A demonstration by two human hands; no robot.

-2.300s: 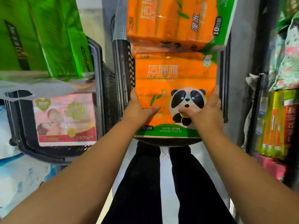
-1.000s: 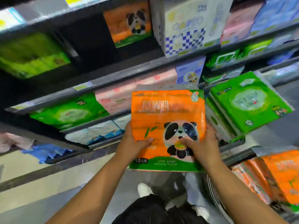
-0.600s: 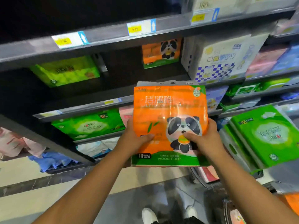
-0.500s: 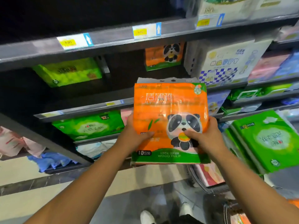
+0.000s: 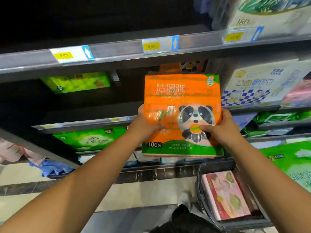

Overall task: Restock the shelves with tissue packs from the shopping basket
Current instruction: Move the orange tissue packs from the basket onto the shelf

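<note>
Head view: we hold the orange panda pack (image 5: 182, 98) upright before the middle shelf (image 5: 80, 123), left hand (image 5: 144, 126) and right hand (image 5: 222, 130) each clamped on one side. A seemingly matching pack (image 5: 181, 66), blurred, sits deep on that shelf; next we should slide ours in before it.

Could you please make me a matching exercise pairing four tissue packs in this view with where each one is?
Things:
1. orange panda tissue pack
2. pink tissue pack
3. yellow-green tissue pack
4. blue-checked white pack

Places:
A. lying in the black shopping basket
B. gripped by the left hand and right hand
C. on the shelf, right of the gripped pack
D. on the shelf, left of the gripped pack

Pairs: 1-B, 2-A, 3-D, 4-C.
</note>
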